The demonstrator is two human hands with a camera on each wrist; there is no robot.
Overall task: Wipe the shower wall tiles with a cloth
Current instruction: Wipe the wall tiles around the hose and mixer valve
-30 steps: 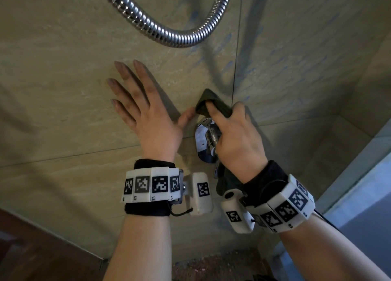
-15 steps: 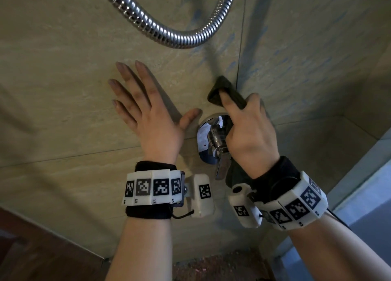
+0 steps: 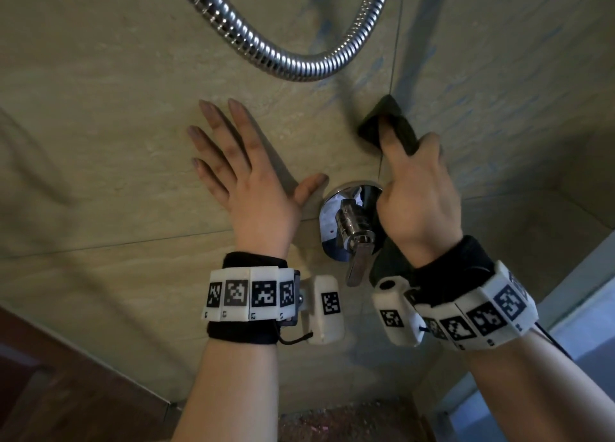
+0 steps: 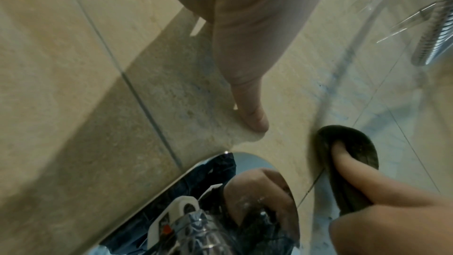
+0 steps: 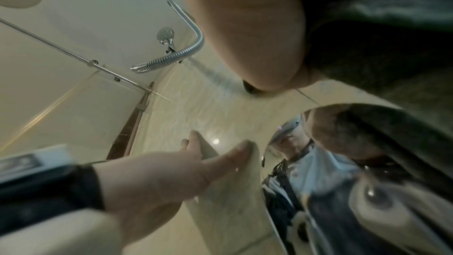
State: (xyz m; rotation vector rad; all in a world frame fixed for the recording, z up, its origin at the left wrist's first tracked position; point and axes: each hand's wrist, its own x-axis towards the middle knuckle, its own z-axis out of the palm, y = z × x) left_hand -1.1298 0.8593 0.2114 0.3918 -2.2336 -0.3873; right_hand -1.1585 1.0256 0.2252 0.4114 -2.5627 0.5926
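Observation:
A dark cloth [image 3: 386, 122] is pressed against the beige wall tiles [image 3: 100, 125] just above and right of the chrome valve plate [image 3: 332, 208]. My right hand [image 3: 416, 192] grips the cloth, its forefinger stretched up along it; the rest of the cloth hangs under the palm by the wrist. In the left wrist view the cloth [image 4: 353, 154] wraps round that finger on the wall. My left hand [image 3: 239, 175] lies flat on the tile with fingers spread, thumb tip beside the valve plate. In the right wrist view the cloth [image 5: 382, 49] fills the upper right.
A ribbed metal shower hose [image 3: 283, 52] loops across the wall above both hands. The valve's lever handle [image 3: 357, 265] sticks out between my wrists. A vertical grout line [image 3: 396, 59] runs above the cloth. A side wall and glass edge [image 3: 582, 292] close the right.
My right hand has slid the cloth up and to the right along the wall, from over the valve to above it, uncovering the valve plate. The left hand has stayed flat in place.

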